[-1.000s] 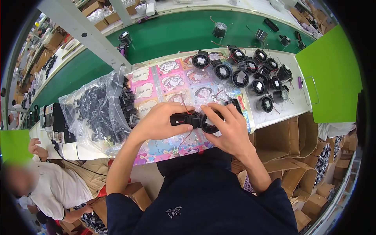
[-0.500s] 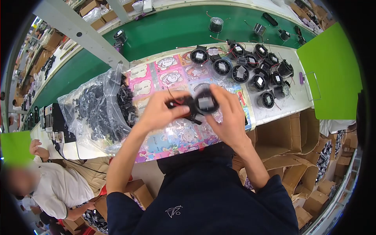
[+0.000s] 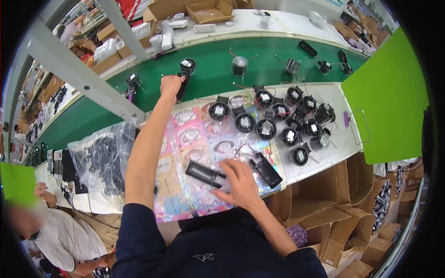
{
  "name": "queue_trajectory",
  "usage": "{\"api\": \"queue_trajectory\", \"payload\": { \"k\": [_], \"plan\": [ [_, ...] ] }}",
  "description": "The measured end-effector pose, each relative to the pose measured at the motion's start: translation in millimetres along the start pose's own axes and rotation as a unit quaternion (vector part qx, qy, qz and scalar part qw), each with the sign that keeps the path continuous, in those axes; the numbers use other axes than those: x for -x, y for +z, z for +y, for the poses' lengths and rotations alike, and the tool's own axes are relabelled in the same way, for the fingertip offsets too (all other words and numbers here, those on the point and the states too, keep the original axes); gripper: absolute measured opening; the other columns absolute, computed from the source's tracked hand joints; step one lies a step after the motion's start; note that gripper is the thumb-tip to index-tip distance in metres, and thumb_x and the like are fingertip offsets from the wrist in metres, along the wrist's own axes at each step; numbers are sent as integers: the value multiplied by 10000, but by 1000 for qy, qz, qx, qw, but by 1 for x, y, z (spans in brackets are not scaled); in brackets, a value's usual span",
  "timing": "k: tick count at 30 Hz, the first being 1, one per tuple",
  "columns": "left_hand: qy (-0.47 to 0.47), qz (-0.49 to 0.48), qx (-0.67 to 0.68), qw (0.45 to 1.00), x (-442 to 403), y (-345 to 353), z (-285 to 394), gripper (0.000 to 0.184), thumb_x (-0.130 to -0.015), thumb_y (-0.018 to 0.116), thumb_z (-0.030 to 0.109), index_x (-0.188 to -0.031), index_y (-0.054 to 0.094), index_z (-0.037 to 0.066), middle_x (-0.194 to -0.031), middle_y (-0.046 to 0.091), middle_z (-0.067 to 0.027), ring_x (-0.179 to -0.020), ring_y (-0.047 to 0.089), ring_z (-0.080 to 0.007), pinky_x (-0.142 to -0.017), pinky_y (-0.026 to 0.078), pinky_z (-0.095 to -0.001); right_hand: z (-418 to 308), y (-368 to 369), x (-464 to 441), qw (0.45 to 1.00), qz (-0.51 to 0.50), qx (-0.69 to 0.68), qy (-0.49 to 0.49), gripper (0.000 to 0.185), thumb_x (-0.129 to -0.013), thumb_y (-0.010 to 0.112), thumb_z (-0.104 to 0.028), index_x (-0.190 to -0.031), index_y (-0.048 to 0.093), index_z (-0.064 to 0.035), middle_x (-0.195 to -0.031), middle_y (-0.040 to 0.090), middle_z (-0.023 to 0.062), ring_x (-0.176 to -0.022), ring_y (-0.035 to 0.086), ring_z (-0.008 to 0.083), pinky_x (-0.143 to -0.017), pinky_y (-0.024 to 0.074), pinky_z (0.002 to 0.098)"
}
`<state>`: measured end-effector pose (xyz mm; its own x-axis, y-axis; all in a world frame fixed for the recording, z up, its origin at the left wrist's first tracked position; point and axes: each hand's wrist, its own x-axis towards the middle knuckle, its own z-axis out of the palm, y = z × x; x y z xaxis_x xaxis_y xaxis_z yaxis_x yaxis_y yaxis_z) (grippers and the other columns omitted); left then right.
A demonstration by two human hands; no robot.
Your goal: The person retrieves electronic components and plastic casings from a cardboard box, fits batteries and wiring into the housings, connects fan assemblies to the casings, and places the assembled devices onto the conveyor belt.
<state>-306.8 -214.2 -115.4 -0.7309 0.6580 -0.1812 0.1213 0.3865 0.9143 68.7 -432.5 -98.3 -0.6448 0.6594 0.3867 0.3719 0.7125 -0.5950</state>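
Over the green belt my left hand (image 3: pixel 171 87) is closed round the black handle of a device with a round head (image 3: pixel 187 66), which has a white label on it. My right hand (image 3: pixel 241 184) is low over the patterned mat, its fingers apart. Between its thumb and fingers lies the end of a black tube-like handle shell (image 3: pixel 202 173); whether they touch it I cannot tell. Just right of that hand, a second black handle piece (image 3: pixel 266 170) rests on the mat (image 3: pixel 183 204).
Several round black-rimmed units (image 3: pixel 266 129) with wires crowd the right of the table. More parts, including a clear round unit (image 3: pixel 239 66), sit on the green belt (image 3: pixel 213 55). A plastic bag of black parts (image 3: pixel 104 155) is at left. Cardboard boxes (image 3: pixel 315 190) stand below; a person sits lower left.
My hands have separated. The left one moved up and away to the belt with the round-headed device; the right one came down to the mat. My view has shifted too.
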Motion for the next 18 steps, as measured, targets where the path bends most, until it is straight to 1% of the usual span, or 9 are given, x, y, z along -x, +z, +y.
{"api": "queue_trajectory", "payload": {
  "k": [3, 6, 9, 12, 13, 14, 15, 17, 18],
  "plan": [
    [-29, 56, -11, 998, -3, 13, 3, 304, -845, 799, 224, -1094, 788, 50, -1100, 768, -148, -1012, 720, -295, -909, 533, -397, -1, 1, -2, 1000, -9, 11, 4, 681, -770, 857, -375, -1309, 609, -41, -1279, 592, 129, -1204, 552, 332, -1012, 449, 455],
    [-42, 46, -17, 998, -24, 16, -7, 304, -842, 808, 229, -1048, 783, 7, -1122, 759, -168, -1041, 713, -299, -903, 539, -400, 0, 2, -4, 1000, 5, 11, 9, 598, -752, 875, -360, -1214, 657, -48, -1220, 623, 107, -1155, 588, 316, -987, 458, 444],
    [-26, -18, -20, 999, -30, 3, -9, 411, -848, 805, 264, -1111, 737, -44, -1187, 733, -205, -1105, 693, -320, -924, 532, -406, -1, 4, -6, 1000, 12, 7, 18, 564, -739, 887, -357, -1166, 678, -53, -1193, 635, 100, -1130, 607, 311, -975, 464, 439],
    [-43, 154, 44, 986, -43, 0, -6, 450, -816, 823, 190, -1168, 673, -49, -1041, 722, -166, -1036, 643, -253, -860, 506, -446, -1, 3, -6, 1000, 8, 4, 22, 566, -748, 875, -355, -1172, 664, -46, -1195, 627, 97, -1139, 592, 307, -972, 461, 433],
    [51, 259, -55, 963, -34, 3, 3, 466, -804, 816, 185, -1187, 666, -33, -1066, 718, -166, -1063, 635, -269, -884, 502, -456, 0, 3, -7, 1000, 6, 3, 22, 569, -754, 868, -354, -1180, 655, -42, -1198, 622, 97, -1145, 583, 305, -972, 458, 431],
    [144, 357, -150, 911, -25, 8, 12, 483, -791, 809, 181, -1206, 660, -17, -1092, 715, -167, -1090, 627, -284, -909, 499, -465, 0, 3, -7, 1000, 5, 2, 25, 568, -753, 868, -354, -1177, 657, -41, -1196, 623, 97, -1144, 584, 305, -970, 459, 431],
    [233, 444, -240, 831, -10, 12, 27, 503, -778, 802, 176, -1225, 653, -1, -1117, 712, -167, -1116, 618, -299, -933, 496, -475, 0, 3, -7, 1000, 4, 2, 28, 567, -751, 869, -354, -1175, 659, -40, -1194, 624, 96, -1142, 584, 305, -968, 459, 430],
    [384, 282, -222, 851, 27, 21, 67, 459, -765, 772, 157, -1203, 672, 63, -1145, 700, -153, -1033, 651, -307, -904, 524, -460, -1, 3, -8, 999, 5, 1, 31, 563, -747, 871, -352, -1168, 667, -39, -1187, 628, 95, -1139, 586, 305, -961, 461, 430],
    [396, 155, -166, 890, 22, 40, 72, 410, -792, 757, 169, -1187, 675, 95, -1147, 689, -131, -939, 666, -266, -858, 539, -421, -1, 3, -7, 999, 3, 2, 32, 562, -747, 871, -352, -1167, 667, -39, -1188, 628, 95, -1139, 587, 305, -959, 462, 430]
  ]
}}
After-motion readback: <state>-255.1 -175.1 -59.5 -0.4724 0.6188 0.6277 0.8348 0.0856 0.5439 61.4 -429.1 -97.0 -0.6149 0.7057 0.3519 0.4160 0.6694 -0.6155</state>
